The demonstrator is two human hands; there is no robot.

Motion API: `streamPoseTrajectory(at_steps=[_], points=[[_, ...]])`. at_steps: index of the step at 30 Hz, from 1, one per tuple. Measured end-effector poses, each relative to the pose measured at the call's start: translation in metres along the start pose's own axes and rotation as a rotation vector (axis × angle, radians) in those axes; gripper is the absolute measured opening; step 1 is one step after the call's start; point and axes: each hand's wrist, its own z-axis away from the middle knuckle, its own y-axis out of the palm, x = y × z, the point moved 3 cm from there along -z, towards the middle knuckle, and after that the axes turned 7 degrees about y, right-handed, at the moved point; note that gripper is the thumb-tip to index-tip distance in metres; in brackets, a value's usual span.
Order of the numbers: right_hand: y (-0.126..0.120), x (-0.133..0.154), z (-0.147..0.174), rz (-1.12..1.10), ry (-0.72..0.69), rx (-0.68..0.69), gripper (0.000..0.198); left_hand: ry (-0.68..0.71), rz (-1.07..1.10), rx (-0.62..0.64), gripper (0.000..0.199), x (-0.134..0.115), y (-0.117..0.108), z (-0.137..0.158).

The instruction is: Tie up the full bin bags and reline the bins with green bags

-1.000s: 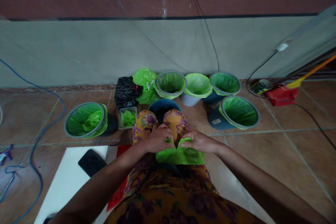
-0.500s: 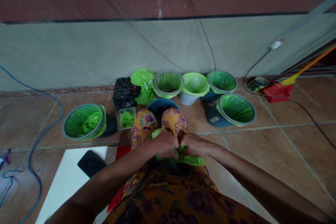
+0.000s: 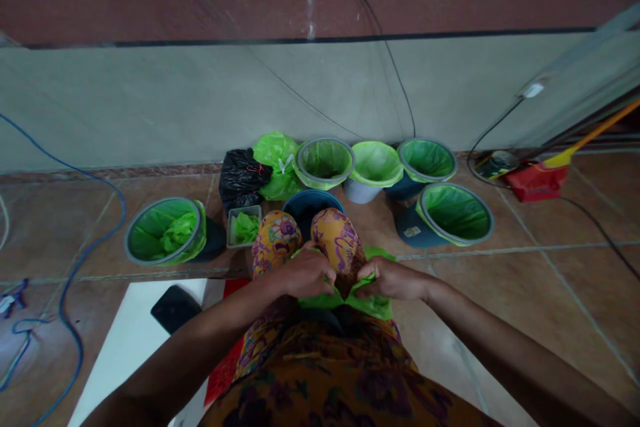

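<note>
A green plastic bag (image 3: 373,305) is stretched between my two hands over my lap. My left hand (image 3: 309,271) grips its left part with curled fingers. On the other side, my right hand (image 3: 385,278) pinches the bag's edge, with a fold of green plastic showing at the fingers. A gap lies between the hands, where the patterned cloth of my clothing shows. Just beyond my knees stands a dark blue bin (image 3: 306,203) without a visible liner, partly hidden by them. A small clear tub (image 3: 233,233) with crumpled green plastic sits left of my knees.
Lined bins stand along the wall, one a grey-rimmed bin (image 3: 325,159), and another bin (image 3: 205,240) at left. A black bag (image 3: 240,180) leans by a green tied bag (image 3: 275,147). A phone (image 3: 175,309) lies on a white board (image 3: 120,340). A blue cable (image 3: 83,267) crosses the floor; a red dustpan (image 3: 537,181) is at right.
My hands were together at the green bag and have moved apart, the right one to the right. The bag is now spread between them. The view has shifted slightly.
</note>
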Motion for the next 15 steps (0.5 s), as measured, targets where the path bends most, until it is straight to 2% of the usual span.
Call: streamPoseTrajectory(at_steps=[3, 5, 7, 9, 11, 15], points=[[-0.002, 0.003, 0.001, 0.030, -0.043, 0.030, 0.022, -0.005, -0.013, 0.025, 0.014, 0.000, -0.002, 0.000], [-0.002, 0.008, 0.001, 0.076, -0.059, 0.026, 0.022, 0.009, -0.058, 0.031, 0.024, -0.004, -0.003, 0.000], [0.002, 0.011, 0.002, 0.154, -0.043, 0.004, 0.029, 0.020, -0.108, 0.020, 0.036, -0.010, -0.001, 0.001], [0.009, 0.011, 0.003, 0.253, -0.017, -0.023, 0.034, 0.030, -0.145, -0.002, 0.038, -0.014, 0.005, 0.002], [0.016, 0.008, 0.003, 0.327, 0.005, -0.055, 0.032, 0.037, -0.174, -0.024, 0.032, -0.017, 0.013, 0.002], [0.016, -0.006, 0.008, 0.319, 0.004, -0.056, 0.012, 0.010, -0.232, -0.043, 0.010, -0.014, 0.026, 0.002]])
